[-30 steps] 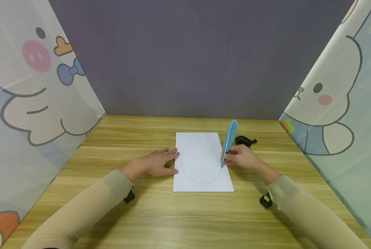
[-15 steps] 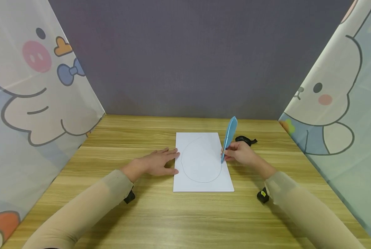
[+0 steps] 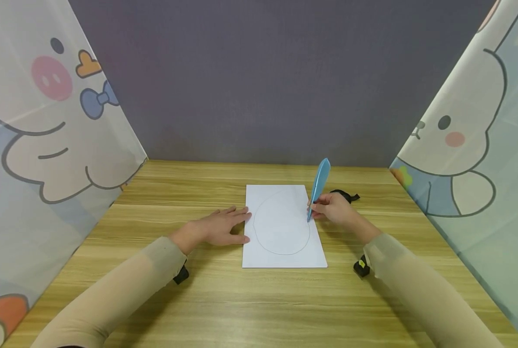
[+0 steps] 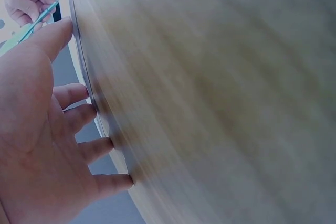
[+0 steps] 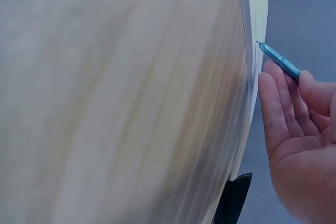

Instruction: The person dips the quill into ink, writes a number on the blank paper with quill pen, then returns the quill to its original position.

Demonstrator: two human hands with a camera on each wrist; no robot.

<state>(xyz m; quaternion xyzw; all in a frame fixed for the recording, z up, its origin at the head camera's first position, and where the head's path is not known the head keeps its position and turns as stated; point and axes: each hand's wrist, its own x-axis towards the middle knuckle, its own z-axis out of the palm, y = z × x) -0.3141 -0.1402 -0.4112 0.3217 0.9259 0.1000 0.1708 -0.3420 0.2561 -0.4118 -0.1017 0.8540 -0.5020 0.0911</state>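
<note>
A white sheet of paper (image 3: 280, 224) lies in the middle of the table, bearing a thin, rounded pencil-like outline (image 3: 283, 254) with a gap at its upper right. My right hand (image 3: 338, 211) pinches a blue feather-topped pen (image 3: 321, 179) at the sheet's right edge. In the right wrist view the teal pen barrel (image 5: 281, 61) points its fine tip at the paper, with thumb and fingers holding it. My left hand (image 3: 221, 229) rests palm down beside the sheet, spread fingertips on its left edge; the left wrist view shows these fingers (image 4: 94, 149) straight and apart.
A black object with a short strap (image 3: 349, 196) lies on the wooden table (image 3: 250, 309) just behind the right hand, partly hidden by it. A dark grey panel (image 3: 267, 87) closes off the back. Cartoon-printed cloths (image 3: 20, 159) hang at both sides.
My right hand has moved the pen away from me along the sheet's right side, and the drawn line has grown upward behind the tip. The left hand has stayed in place.
</note>
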